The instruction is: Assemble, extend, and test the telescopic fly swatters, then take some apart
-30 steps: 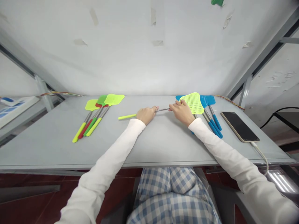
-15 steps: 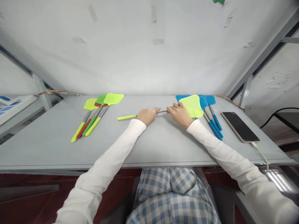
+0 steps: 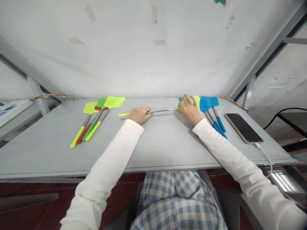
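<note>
Yellow-green swatter [image 3: 165, 110] spans crosswise over the table [image 3: 158, 143], metal shaft bare between my two posts of interest. Left hand [image 3: 138, 115]: clamped round it near the handle [image 3: 123, 114]. Right hand [image 3: 190, 109]: fingers apart over the mesh head [image 3: 197, 100]; underside hidden, so I can't tell whether they pinch. I judge the shaft drawn out; this one's not yet laid down like the four coloured swatters [image 3: 89, 131] leftward.

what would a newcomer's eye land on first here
First, probably the yellow-green swatter in the middle, the left hand gripping it near its handle and the right hand over its head. Next, the overlapping yellow-green, red and green swatters on the left, and the blue swatters beside the right hand.
</note>
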`<state>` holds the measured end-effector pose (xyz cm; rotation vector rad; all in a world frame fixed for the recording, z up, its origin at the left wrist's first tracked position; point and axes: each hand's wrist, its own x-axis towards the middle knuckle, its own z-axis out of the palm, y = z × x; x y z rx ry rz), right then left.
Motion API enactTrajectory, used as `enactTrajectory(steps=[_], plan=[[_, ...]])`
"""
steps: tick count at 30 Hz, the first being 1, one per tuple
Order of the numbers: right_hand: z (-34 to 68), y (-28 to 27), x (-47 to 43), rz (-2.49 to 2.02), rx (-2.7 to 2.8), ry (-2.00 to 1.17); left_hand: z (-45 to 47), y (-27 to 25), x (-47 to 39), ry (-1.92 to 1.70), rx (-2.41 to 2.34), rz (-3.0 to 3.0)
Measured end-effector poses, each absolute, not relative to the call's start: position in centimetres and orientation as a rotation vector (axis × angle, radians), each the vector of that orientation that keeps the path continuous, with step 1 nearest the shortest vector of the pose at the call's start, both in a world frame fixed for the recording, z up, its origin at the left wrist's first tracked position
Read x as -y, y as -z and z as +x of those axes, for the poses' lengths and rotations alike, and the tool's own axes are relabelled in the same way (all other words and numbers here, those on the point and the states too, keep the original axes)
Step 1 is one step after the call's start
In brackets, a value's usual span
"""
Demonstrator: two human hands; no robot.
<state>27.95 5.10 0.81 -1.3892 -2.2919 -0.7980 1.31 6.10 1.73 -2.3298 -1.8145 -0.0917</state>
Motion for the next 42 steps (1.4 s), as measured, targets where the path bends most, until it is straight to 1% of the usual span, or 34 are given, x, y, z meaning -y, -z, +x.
enactTrajectory(steps=[5, 10, 13, 16, 18, 22, 25, 29, 34, 42], plan=[[29.8, -0.6, -6.1, -1.458, 2.109, 0.816, -0.6, -1.7, -6.9, 0.088, 1.854, -2.346], [30.0, -0.4, -6.4, -1.544, 1.895, 0.786, -1.4, -1.2, -7.3, 0.184, 1.869, -2.309], [30.1, 0.0, -6.8, -1.670, 1.767, 0.673, -1.6, -1.0, -7.3, 0.239, 1.856, -2.290], [30.2, 0.4, -6.9, -1.880, 1.723, 0.493, -1.7, -0.9, -7.4, 0.258, 1.848, -2.251], [30.1, 0.6, -6.9, -1.941, 1.718, 0.386, -1.8, -0.9, -7.4, 0.265, 1.843, -2.221], [30.1, 0.6, -6.9, -1.860, 1.695, 0.244, -2.1, -0.8, -7.5, 0.279, 1.862, -2.164], [30.2, 0.4, -6.8, -1.799, 1.700, 0.175, -2.2, -0.7, -7.8, 0.200, 1.911, -2.172], [29.9, 0.1, -6.6, -1.769, 1.734, 0.176, -1.9, -0.6, -8.0, 0.097, 1.937, -2.224], [29.1, -0.2, -6.2, -1.816, 1.692, 0.181, -1.1, -0.7, -7.9, 0.135, 1.925, -2.208], [29.0, -1.4, -5.6, -1.773, 1.662, 0.182, -0.3, -0.9, -7.4, 0.188, 1.921, -2.170]])
